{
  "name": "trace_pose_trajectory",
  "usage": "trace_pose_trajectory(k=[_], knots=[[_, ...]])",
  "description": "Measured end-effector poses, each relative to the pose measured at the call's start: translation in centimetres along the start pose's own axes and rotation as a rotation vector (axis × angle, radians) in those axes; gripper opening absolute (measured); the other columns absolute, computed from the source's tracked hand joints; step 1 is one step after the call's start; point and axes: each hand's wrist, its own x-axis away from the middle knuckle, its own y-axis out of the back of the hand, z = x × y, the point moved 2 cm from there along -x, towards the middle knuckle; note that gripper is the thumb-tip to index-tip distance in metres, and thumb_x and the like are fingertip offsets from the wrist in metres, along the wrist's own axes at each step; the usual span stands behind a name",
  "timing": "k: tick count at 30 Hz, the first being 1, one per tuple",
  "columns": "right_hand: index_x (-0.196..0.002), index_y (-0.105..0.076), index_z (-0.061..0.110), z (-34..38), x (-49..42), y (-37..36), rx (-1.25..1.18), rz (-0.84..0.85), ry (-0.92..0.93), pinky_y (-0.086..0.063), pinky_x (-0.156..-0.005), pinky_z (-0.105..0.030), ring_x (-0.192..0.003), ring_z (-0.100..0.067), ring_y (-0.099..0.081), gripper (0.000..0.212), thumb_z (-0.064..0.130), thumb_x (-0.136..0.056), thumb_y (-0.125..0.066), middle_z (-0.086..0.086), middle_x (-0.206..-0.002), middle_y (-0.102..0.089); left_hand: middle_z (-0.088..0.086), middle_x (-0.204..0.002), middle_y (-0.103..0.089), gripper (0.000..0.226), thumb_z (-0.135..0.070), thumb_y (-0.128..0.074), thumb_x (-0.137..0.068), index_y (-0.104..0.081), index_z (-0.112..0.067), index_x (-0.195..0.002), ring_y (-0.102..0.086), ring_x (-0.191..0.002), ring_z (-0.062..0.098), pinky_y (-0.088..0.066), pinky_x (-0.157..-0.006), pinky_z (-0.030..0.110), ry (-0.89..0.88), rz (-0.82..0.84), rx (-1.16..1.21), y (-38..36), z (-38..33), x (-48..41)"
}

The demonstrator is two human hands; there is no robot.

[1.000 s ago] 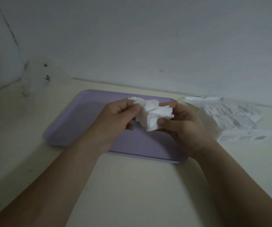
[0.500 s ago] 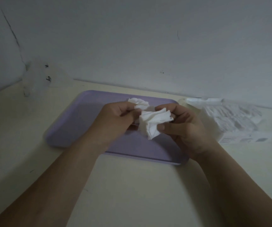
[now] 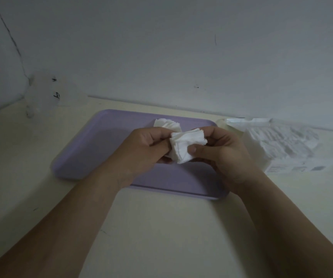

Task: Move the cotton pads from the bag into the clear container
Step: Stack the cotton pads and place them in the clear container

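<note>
Hands [image 3: 183, 153] pinching cotton pads [image 3: 185, 147] above purple tray [image 3: 93, 149], bag [image 3: 282, 145] alongside.

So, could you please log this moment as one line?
both hands: gripping cotton pads | over purple tray | bag: right

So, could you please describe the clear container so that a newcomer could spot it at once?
Find the purple tray on the cream table. Look past its far-left corner, to where the walls meet. The clear container stands there, apart from everything, see-through with small black marks.
</note>
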Motion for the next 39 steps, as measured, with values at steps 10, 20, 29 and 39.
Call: trace_pose_trajectory(k=[10,20,29,39], knots=[[-0.123,-0.071,0.023,0.1,0.0,0.0,0.213,-0.032,0.148,-0.056,-0.098,-0.048,-0.106,-0.021,-0.068,0.051,0.003,-0.076,-0.077,-0.008,-0.120,-0.073,0.025,-0.111,-0.075,0.021,-0.014,-0.062,-0.101,-0.074,-0.002,-0.113,-0.072,-0.102,0.041,-0.061,-0.089,0.050,0.036,0.024,0.172,0.1,-0.7,0.3],[-0.103,-0.076,0.016,0.6,0.2,-0.4,0.235,-0.041,0.083,-0.057,-0.082,-0.036,-0.087,-0.018,-0.073,0.022,0.004,-0.085,-0.083,-0.001,-0.095,-0.078,0.018,-0.111,-0.077,0.024,-0.013,-0.053,-0.106,-0.075,-0.006,-0.114,-0.074,-0.104,0.040,-0.062,-0.083,0.044,0.068,-0.056,0.165,-0.2,-0.8,0.3],[-0.103,-0.071,0.010,0.7,0.6,-0.7,0.182,-0.059,0.043,-0.063,-0.073,-0.038,-0.082,-0.022,-0.075,0.020,-0.002,-0.089,-0.079,-0.005,-0.099,-0.072,-0.014,-0.109,-0.065,0.028,-0.012,-0.083,-0.085,-0.073,-0.029,-0.106,-0.067,-0.089,0.007,-0.056,-0.071,0.021,-0.323,-0.189,-0.445,-0.4,-1.2,0.3],[-0.099,-0.070,0.012,0.7,0.8,-1.0,0.177,-0.037,0.027,-0.063,-0.075,-0.040,-0.091,-0.027,-0.073,0.022,-0.005,-0.088,-0.078,-0.017,-0.103,-0.075,-0.007,-0.106,-0.063,0.024,-0.006,-0.082,-0.081,-0.075,-0.025,-0.093,-0.064,-0.095,0.006,-0.046,-0.072,0.012,-0.512,-0.199,-0.580,-0.6,-1.5,0.5]])
